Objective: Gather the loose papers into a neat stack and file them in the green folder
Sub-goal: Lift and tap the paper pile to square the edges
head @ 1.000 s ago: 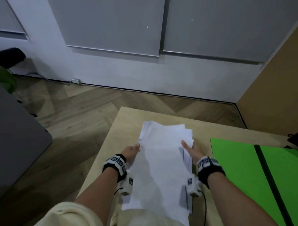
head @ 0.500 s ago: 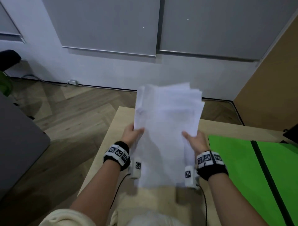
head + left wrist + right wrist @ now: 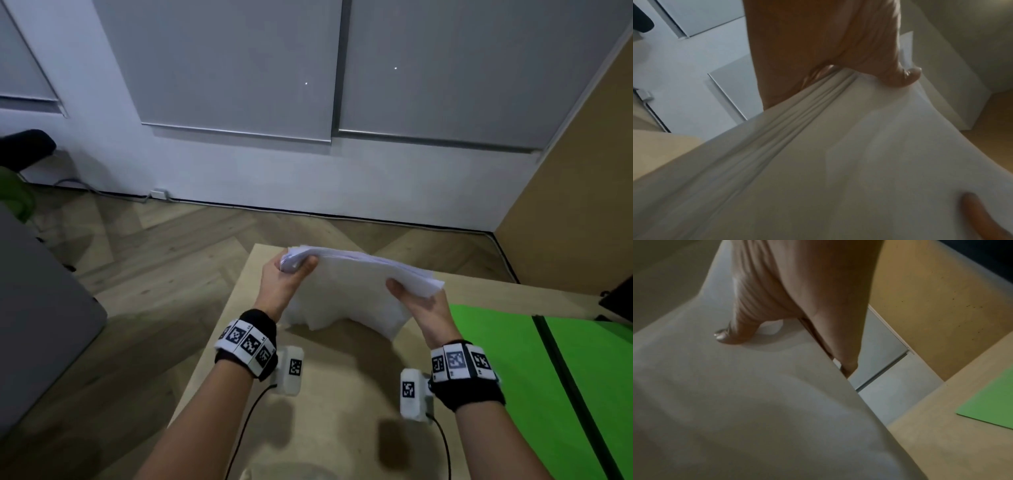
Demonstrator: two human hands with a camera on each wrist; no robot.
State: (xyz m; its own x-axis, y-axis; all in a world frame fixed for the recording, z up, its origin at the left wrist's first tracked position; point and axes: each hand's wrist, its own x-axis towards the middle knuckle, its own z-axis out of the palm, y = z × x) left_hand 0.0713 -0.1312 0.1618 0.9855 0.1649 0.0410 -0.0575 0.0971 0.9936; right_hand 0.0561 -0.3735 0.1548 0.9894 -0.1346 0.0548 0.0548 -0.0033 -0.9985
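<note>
A bundle of white papers (image 3: 349, 291) stands on edge on the wooden table (image 3: 342, 394), its lower edge touching the top and its upper edge fanned. My left hand (image 3: 291, 270) grips the upper left corner, thumb on the near face. My right hand (image 3: 416, 298) grips the upper right corner. In the left wrist view the papers (image 3: 838, 162) fill the frame under my thumb (image 3: 900, 78). The right wrist view shows the papers (image 3: 735, 402) under my thumb (image 3: 735, 335). The green folder (image 3: 534, 377) lies open flat on the table to the right, also seen as a green folder (image 3: 990, 407) corner.
The table's left edge (image 3: 219, 322) drops to a wood floor. A grey cabinet (image 3: 41, 308) stands at the left. A tan partition (image 3: 575, 178) rises at the back right, with a dark object (image 3: 616, 298) on the table near it.
The papers went from lying flat, to lifted upright lengthwise, to turned sideways and set on their long edge. Both hands moved up to the top corners.
</note>
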